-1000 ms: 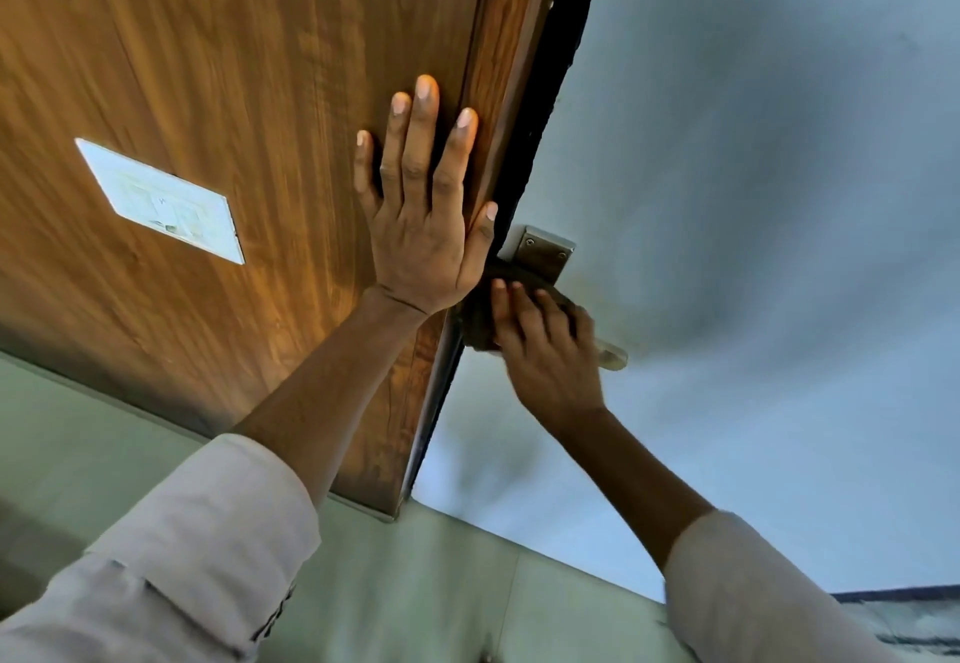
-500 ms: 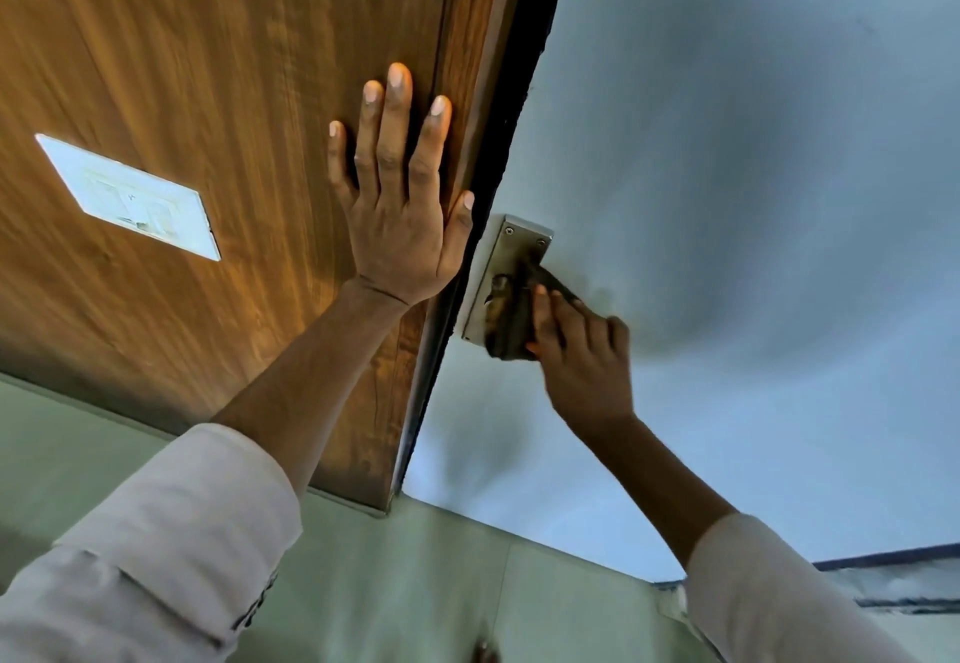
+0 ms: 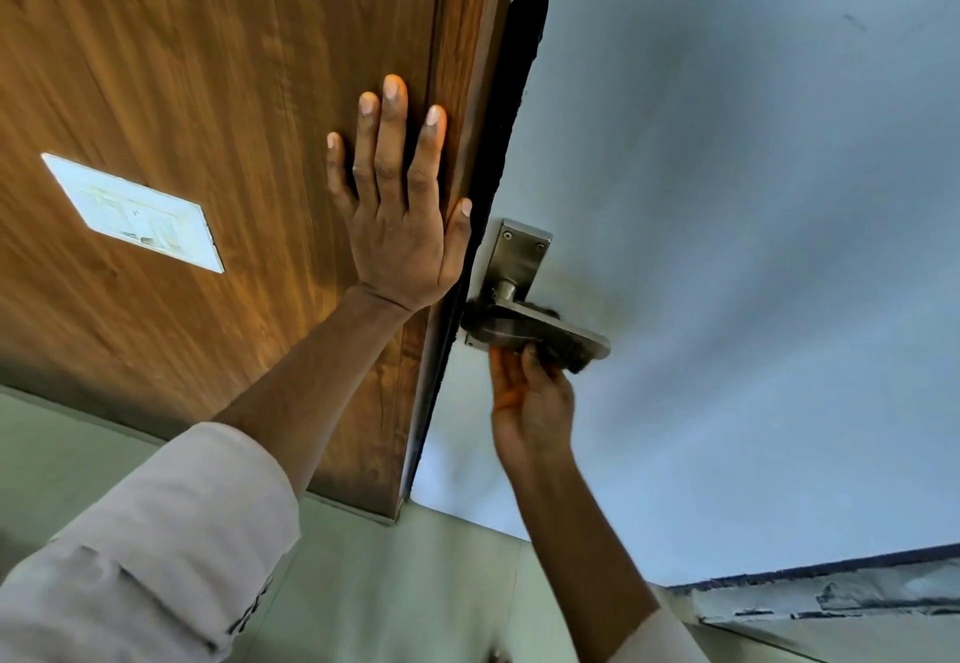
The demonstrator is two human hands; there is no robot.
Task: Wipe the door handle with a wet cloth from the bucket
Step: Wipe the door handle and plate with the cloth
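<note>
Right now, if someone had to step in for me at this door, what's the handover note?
Left hand: open, flat on the wooden door near its edge, bracing it.
Right hand: under the door handle, pressing the dark cloth up against the lever's underside.
Backplate is uncovered.
Bucket: not in view.
Done: cloth fetched, wiping under way.
Left: finish the lever's underside and far end; I can't tell how clean the rest is.

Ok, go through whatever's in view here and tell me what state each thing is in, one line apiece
left hand: open, flat against the wooden door
wooden door: steadied by the left hand
right hand: pressing the cloth up under the lever
cloth: dark, bunched against the lever's underside
door handle: lever horizontal, backplate uncovered
</note>
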